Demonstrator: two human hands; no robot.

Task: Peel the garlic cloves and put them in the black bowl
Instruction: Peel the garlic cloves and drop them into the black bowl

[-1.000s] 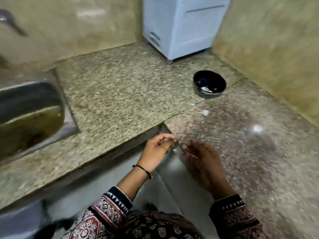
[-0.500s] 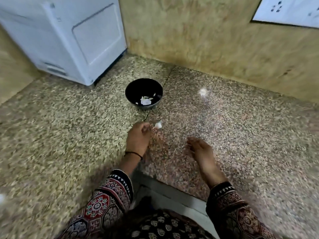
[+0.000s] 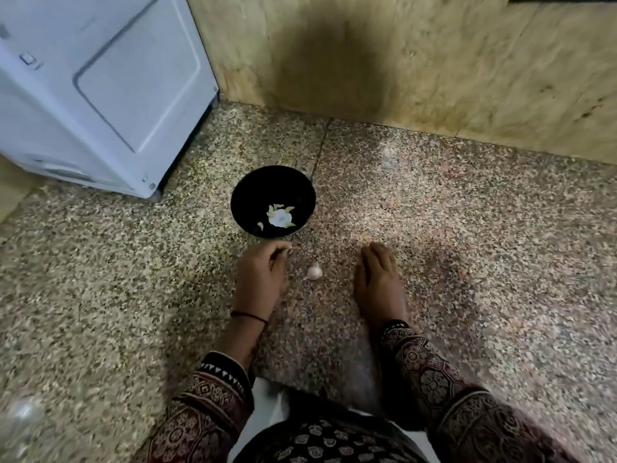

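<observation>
The black bowl [image 3: 251, 195] stands on the granite counter just beyond my hands, with pale peeled garlic pieces [image 3: 280, 217] at its bottom. One unpeeled garlic clove [image 3: 314, 272] lies on the counter between my hands, touching neither. My left hand [image 3: 262, 275] rests left of the clove with its fingers curled in and thumb against fingertips; nothing shows in it. My right hand [image 3: 379, 279] lies palm down on the counter right of the clove, fingers stretched out and empty.
A white appliance [image 3: 100, 95] stands at the back left, close to the bowl. A tiled wall [image 3: 417, 61] closes off the back. The granite counter [image 3: 484, 248] extends to both sides, and its front corner [image 3: 300, 385] is near my body.
My view swung from the sink side toward the bowl. Both hands moved from the counter edge up near the bowl. The clove left my left fingertips and now lies on the counter.
</observation>
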